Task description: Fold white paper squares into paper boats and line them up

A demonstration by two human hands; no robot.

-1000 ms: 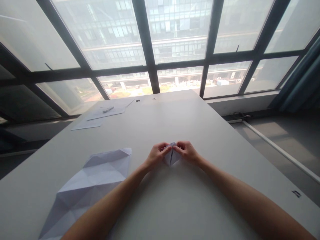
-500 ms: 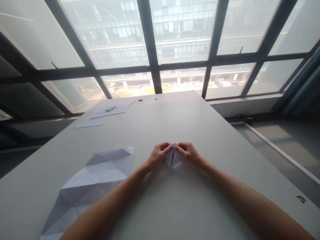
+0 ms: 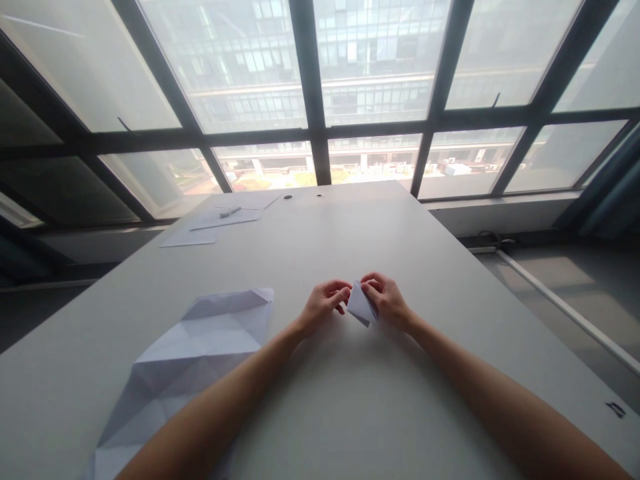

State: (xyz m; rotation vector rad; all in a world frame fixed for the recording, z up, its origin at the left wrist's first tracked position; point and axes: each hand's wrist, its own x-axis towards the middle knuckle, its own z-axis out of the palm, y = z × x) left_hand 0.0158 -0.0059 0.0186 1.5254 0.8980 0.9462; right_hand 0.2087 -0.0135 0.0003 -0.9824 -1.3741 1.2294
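A small folded piece of white paper [image 3: 361,305] is held just above the table, tilted, with a pointed top and a loose flap at its lower edge. My right hand [image 3: 387,300] pinches it from the right side between thumb and fingers. At its left edge is my left hand [image 3: 324,305], thumb and fingers curled but parted; whether the thumb tip touches the paper I cannot tell. Beside my left forearm lies a large creased sheet of white paper [image 3: 200,337], partly covered by that arm.
The white table [image 3: 320,247] reaches toward the windows. At its far left are flat paper sheets [image 3: 200,235] with a small white object [image 3: 230,212] on top. A small dark mark or tag [image 3: 615,409] sits near the right edge. Two holes pierce the far tabletop.
The folded paper has turned from an upright pose between both hands to a tilted one in my right hand. My left fingers have loosened from it. The view has shifted slightly.
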